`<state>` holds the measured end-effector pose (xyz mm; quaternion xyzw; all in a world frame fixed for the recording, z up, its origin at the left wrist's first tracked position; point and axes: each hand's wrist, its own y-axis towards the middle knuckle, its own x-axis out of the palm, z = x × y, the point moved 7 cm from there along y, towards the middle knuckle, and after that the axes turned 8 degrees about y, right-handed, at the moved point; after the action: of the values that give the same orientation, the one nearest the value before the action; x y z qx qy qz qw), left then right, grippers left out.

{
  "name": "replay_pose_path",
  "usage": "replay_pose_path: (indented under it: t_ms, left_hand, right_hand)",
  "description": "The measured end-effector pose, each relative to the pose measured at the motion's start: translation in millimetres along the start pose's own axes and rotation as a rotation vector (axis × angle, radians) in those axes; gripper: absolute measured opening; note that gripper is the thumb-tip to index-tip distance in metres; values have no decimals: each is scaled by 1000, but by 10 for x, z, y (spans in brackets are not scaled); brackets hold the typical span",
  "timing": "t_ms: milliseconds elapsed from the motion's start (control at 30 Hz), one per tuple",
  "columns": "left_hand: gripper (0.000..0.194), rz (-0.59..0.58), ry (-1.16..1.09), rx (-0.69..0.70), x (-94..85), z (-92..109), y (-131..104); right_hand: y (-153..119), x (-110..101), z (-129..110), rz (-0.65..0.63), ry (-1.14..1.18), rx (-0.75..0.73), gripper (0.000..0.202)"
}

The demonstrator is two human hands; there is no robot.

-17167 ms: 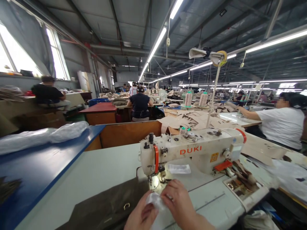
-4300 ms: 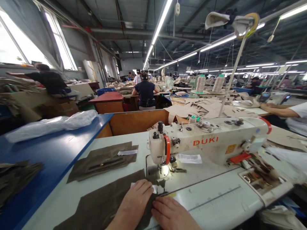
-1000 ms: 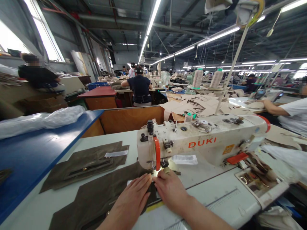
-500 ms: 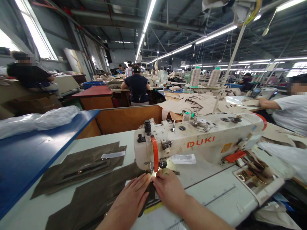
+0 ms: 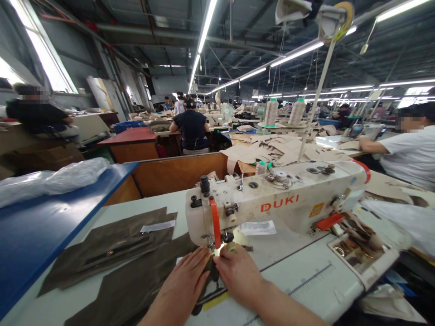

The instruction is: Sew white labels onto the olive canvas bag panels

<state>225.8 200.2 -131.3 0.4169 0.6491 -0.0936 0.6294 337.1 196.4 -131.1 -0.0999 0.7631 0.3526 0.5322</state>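
My left hand lies flat, fingers stretched out, on a dark olive-brown fabric piece at the sewing machine. Close beside it, my right hand has its fingers bent and pressed together at the fabric's edge by the lit needle area; its fingertips partly hide what they pinch. The needle and presser foot are mostly covered by the fingers and the orange guard. A second brown fabric piece with a zipper slit and a white label rests on the table to the left.
A blue table with a plastic-wrapped bundle borders the left side. At right are a small parts tray and a red pad. Beige cut pieces and thread cones stand behind. A co-worker sits at right.
The camera view has shifted slightly, so the surroundings sit a little further left in the picture. Both hands stay at the needle area, with almost no visible movement against the machine.
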Motion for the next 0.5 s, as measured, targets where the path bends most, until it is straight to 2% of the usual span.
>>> replay_pose_path:
  t_ms: [300,400,500]
  left_hand:
    - [36,16,-21,-39,67,-77,39]
    - [39,11,2,-57,46,-38,-119]
    - [43,51,76,3,-108,91,-354]
  right_hand:
    - [-15,-31,17,27,4,24,9]
    - [-75,-89,-17,63,50,6,13]
    - [-149,-162,-52,115,138,-1,13]
